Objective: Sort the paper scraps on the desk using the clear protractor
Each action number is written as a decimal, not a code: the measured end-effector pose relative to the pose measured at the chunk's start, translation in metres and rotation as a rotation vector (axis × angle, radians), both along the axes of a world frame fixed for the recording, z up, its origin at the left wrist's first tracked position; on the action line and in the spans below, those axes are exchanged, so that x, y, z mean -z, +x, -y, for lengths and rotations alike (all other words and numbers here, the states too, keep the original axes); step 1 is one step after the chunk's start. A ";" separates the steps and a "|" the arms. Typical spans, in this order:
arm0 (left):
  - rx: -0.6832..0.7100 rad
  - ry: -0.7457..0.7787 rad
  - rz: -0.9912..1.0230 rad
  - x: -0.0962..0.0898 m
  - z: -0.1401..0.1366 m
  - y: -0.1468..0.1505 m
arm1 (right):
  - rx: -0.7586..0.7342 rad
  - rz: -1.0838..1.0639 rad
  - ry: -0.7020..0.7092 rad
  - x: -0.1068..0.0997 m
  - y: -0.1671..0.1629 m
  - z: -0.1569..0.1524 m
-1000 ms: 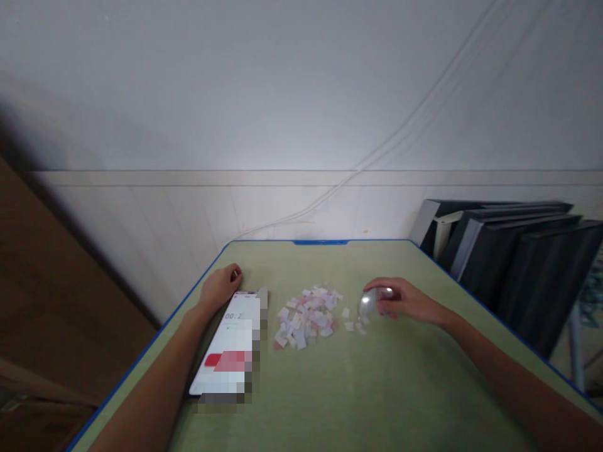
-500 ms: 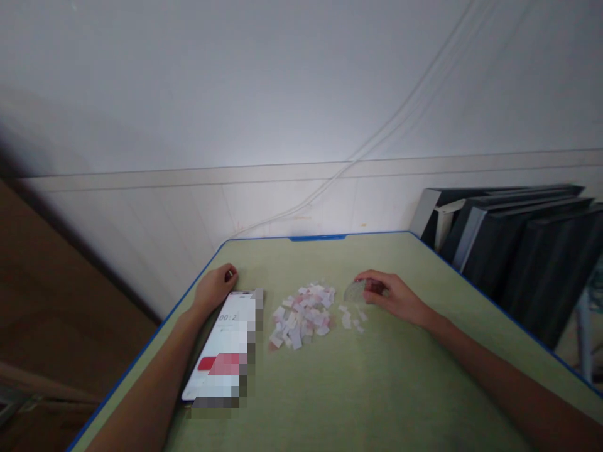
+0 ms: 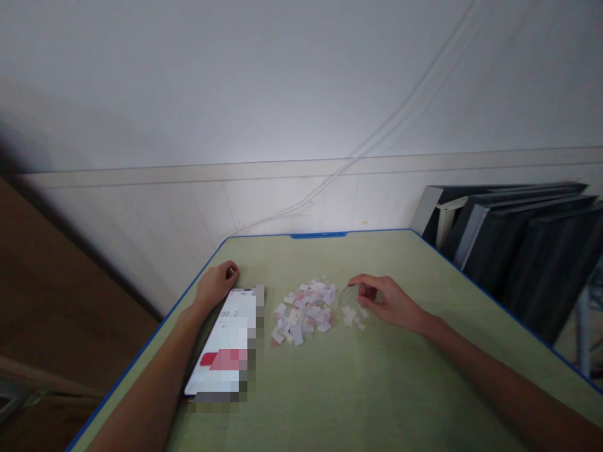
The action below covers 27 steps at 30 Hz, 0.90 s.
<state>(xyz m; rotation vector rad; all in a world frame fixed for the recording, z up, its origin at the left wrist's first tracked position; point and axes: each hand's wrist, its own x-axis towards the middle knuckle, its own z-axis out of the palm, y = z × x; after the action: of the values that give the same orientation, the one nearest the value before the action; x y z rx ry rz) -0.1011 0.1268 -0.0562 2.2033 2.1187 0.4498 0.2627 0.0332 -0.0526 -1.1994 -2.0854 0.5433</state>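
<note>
My right hand (image 3: 389, 301) grips a clear, half-round plastic protractor (image 3: 349, 294) between thumb and fingers. The protractor's curved edge points left, close to a heap of torn white and pinkish paper scraps (image 3: 306, 311). Just below it, a few small scraps (image 3: 352, 316) lie apart from the heap. On the left side of the table my left hand (image 3: 219, 279) rests with its fingers curled in, and I see nothing held in it. Beside that wrist lies a phone (image 3: 223, 342) with a lit white screen and a red button, its right part blurred out in blocks.
The green table (image 3: 330, 389) has a blue edge and a blue clip-like strip (image 3: 319, 235) at its far side. Behind it is a pale wall (image 3: 292, 94) with cables (image 3: 346, 163). Dark folders or panels (image 3: 522, 251) lean at the right, and a brown wooden surface (image 3: 61, 295) stands at the left.
My right hand has moved slightly left with the protractor, which is now nearer the heap and over the loose scraps. My left hand stays in place.
</note>
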 end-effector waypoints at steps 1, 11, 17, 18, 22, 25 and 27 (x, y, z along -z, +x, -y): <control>0.000 -0.002 0.001 0.000 0.000 0.000 | 0.019 0.002 0.013 0.000 0.001 0.000; 0.000 0.008 0.001 0.000 0.001 0.000 | 0.089 0.075 0.072 0.002 -0.003 0.001; -0.005 0.003 -0.005 -0.002 0.002 0.002 | 0.096 0.077 0.078 0.001 0.004 0.002; -0.008 0.002 -0.004 -0.002 0.002 0.002 | 0.080 0.079 0.073 0.001 0.004 0.003; -0.001 0.008 -0.001 -0.001 0.001 0.001 | 0.079 0.076 0.079 0.000 0.002 0.004; 0.004 0.013 -0.006 0.000 0.001 0.001 | 0.082 0.076 0.073 -0.001 0.001 0.004; -0.002 0.005 -0.011 0.000 0.000 0.001 | 0.067 0.080 0.064 -0.001 0.002 0.003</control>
<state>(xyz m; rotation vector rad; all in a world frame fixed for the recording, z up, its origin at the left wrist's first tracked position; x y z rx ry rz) -0.1005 0.1264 -0.0560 2.2115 2.1281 0.4437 0.2646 0.0299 -0.0516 -1.2674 -2.1043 0.4006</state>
